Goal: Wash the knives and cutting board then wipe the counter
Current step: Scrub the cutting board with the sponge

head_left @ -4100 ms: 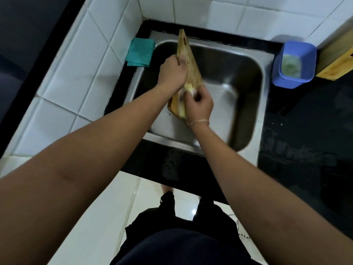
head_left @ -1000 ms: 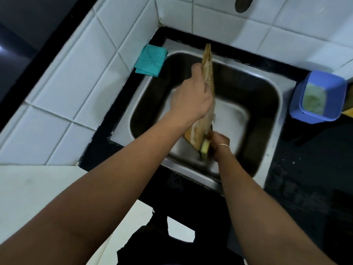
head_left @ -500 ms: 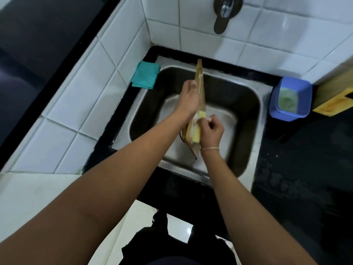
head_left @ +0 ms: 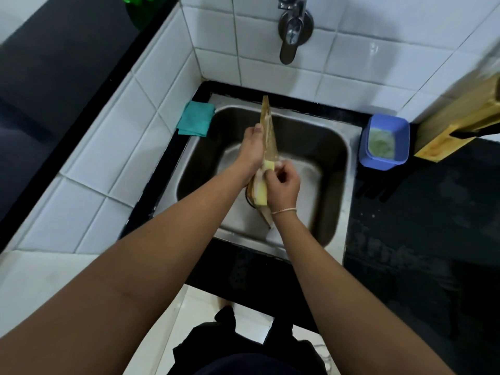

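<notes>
A wooden cutting board (head_left: 268,136) stands on edge, almost upright, over the steel sink (head_left: 332,158). My left hand (head_left: 253,148) grips the board from its left side, near the middle. My right hand (head_left: 284,182) holds a yellow sponge (head_left: 263,190) pressed against the board's lower right face, where there is white foam. The board's lowest corner sits behind my right wrist. No knives are in view.
A tap (head_left: 290,28) juts from the tiled wall above the sink. A teal cloth (head_left: 196,119) lies at the sink's left back corner. A blue tub (head_left: 384,143) of soapy liquid and a wooden block (head_left: 460,123) stand on the black counter (head_left: 433,226) to the right.
The sponge in my right hand has moved up from the board's bottom corner to its lower face. The view has tilted up, bringing the tap into sight. My left hand keeps hold of the board.
</notes>
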`<state>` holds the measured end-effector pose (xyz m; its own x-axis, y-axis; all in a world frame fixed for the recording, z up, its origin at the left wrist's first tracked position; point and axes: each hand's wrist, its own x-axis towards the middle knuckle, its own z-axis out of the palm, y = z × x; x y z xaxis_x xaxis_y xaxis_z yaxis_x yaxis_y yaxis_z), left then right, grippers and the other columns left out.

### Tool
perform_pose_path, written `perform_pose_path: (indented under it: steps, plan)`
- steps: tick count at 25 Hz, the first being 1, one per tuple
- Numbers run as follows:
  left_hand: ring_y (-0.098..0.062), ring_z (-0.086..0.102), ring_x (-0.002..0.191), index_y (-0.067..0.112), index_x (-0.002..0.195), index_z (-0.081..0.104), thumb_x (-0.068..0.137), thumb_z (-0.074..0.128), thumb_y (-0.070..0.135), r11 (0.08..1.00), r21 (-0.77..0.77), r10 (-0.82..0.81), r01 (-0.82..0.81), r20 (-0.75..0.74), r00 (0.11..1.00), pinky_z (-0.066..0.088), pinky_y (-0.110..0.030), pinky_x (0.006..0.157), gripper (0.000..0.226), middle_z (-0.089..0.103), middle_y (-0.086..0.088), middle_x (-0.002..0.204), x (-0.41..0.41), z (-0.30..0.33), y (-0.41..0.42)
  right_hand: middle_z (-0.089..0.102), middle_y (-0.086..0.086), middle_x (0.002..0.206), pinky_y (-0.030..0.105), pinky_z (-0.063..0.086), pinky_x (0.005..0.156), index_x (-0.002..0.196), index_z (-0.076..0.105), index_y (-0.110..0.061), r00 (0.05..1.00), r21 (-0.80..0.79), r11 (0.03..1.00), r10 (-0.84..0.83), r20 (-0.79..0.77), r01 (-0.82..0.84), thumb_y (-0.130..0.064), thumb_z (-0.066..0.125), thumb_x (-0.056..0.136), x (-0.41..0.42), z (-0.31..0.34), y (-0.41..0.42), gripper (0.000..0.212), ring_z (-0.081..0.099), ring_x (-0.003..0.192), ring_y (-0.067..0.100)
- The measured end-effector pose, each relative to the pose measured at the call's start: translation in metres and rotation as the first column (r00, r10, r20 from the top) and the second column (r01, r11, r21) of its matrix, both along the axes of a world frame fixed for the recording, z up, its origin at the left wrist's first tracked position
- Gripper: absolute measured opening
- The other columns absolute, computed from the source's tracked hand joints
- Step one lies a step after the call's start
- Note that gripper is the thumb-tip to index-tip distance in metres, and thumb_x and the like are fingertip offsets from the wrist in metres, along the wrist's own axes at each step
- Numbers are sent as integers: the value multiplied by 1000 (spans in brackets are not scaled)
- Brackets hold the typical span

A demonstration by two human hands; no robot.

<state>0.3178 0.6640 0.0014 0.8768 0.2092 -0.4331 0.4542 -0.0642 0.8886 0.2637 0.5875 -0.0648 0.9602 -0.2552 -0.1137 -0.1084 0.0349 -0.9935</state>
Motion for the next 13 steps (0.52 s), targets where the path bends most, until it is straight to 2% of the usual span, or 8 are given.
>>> perform_pose_path:
  steps: [3,5,7,9,11,13]
  plan:
    - [-28,55,118,12,135,43,108,30,39,1000,12,-10,10,13,1000,46,-46,103,40,57,-10,124,-1,-2,4,55,-2,68,29,44,69,67,51,-20,934,-131,989,13,-358,-64,-24,70,79,-14,-44,-16,23,52,68,17]
    - [-25,59,108,15,129,46,104,42,41,985,155,-79,75,21,997,51,-41,90,36,58,1,107,-1,-5,5,62,-1,72,28,47,71,68,57,-17,859,-150,985,-6,-512,-83,-29,74,77,-10,-57,-26,22,58,75,23]
    - [-22,59,96,15,127,48,97,54,41,915,380,-140,139,-24,990,52,-37,81,41,58,1,103,0,-6,6,61,-2,68,28,47,68,67,60,-15,864,-123,992,-67,-499,6,-28,74,76,3,-52,-34,21,56,72,22]
    - [-21,58,90,16,123,51,92,58,37,830,527,-186,183,-49,981,51,-35,76,38,58,-1,101,2,-5,10,57,-1,66,30,47,72,66,58,-15,890,-79,989,-149,-430,127,-23,73,80,19,-36,-48,22,53,68,19]
    - [-21,60,89,19,112,56,91,59,30,782,576,-257,240,-55,965,47,-33,72,24,59,1,95,5,2,16,57,-3,67,31,46,74,64,55,-19,905,-75,975,-222,-364,209,-20,71,82,33,-16,-66,24,52,66,15]
    - [-21,59,90,19,113,61,92,59,28,690,635,-373,347,-99,923,46,-33,76,23,61,0,97,8,16,24,56,-6,68,27,44,73,64,53,-21,912,-89,959,-284,-297,269,-20,68,82,44,3,-84,23,52,66,14]
